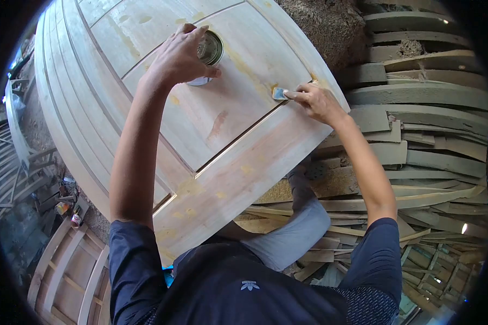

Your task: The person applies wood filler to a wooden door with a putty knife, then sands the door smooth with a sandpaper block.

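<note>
A large pale wooden panelled door [200, 116] lies in front of me, with yellowish filler patches on it. My left hand [180, 57] is wrapped round an open metal tin [216, 54], fingers at its far rim and thumb at its near side. The tin is over the middle of the door, its inside partly hidden by the hand. Near the door's right edge, my right hand [317, 103] grips a small putty knife [280, 93] with a bluish blade. The blade is at the panel surface beside a dark groove and a yellow filler smear.
Stacked curved boards [434, 92] fill the right side, with thin offcuts [363, 208] below them. Sawdust [331, 27] is heaped behind the door's far right edge. A slatted wooden frame [70, 271] lies at lower left, near a small bottle [76, 219]. My leg [295, 233] is beneath the door's near edge.
</note>
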The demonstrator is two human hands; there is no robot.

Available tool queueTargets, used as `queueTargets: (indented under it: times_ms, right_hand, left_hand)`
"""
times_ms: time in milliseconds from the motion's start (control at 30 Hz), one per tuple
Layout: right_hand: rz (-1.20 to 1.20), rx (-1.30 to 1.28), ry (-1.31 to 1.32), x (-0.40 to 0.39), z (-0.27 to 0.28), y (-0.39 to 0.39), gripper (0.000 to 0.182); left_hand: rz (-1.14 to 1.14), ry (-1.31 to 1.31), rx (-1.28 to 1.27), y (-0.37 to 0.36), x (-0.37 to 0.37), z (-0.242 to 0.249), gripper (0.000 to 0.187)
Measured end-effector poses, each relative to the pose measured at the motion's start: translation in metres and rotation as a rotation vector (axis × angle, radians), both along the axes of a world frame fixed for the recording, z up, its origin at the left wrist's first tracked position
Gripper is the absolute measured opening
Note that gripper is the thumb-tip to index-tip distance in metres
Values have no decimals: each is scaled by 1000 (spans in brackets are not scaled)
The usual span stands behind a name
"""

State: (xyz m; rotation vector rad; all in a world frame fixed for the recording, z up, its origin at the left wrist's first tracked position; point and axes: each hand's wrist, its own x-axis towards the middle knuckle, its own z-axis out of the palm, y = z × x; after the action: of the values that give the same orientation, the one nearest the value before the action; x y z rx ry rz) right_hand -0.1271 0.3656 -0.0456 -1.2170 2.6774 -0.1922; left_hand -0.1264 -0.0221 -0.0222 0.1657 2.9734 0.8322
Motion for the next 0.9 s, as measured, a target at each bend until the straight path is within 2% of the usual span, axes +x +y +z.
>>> queueTargets:
  times_ms: [100,133,200,233,300,333,400,500,633,700,767,900]
  right_hand:
    - [-122,108,-80,2,-7,9,32]
    - [-121,106,-81,0,8,-2,32]
    - [-179,537,-115,-8,39,-20,31]
    - [-186,537,-117,-7,37,-26,31]
    - [-296,195,-130,-6,30,-39,28]
    - [-296,195,-127,-4,24,-46,28]
    - [-446,144,-196,7,7,-57,27]
    - [-447,201,-206,33,3,-64,27]
    - [-356,296,-281,20,44,-44,32]
    - [-344,299,-212,17,39,-24,35]
    - [-231,153,-47,16,31,-8,37]
    - [-160,38,-104,14,-6,12,41]
  left_hand:
    - [-9,-44,9,1,1,5,100]
    - [-1,-59,8,1,2,8,101]
    - [4,-72,7,3,1,9,101]
    - [11,-45,6,2,1,8,102]
    - [11,-19,9,4,1,5,104]
    - [14,-20,15,3,1,5,104]
    - [17,-26,21,2,0,5,104]
    - [16,-37,7,2,1,5,104]
    - [9,-18,-11,3,1,7,103]
    - [12,-11,-10,3,1,5,103]
    - [2,-11,-4,2,1,3,103]
    - [10,-1,-8,2,1,1,104]
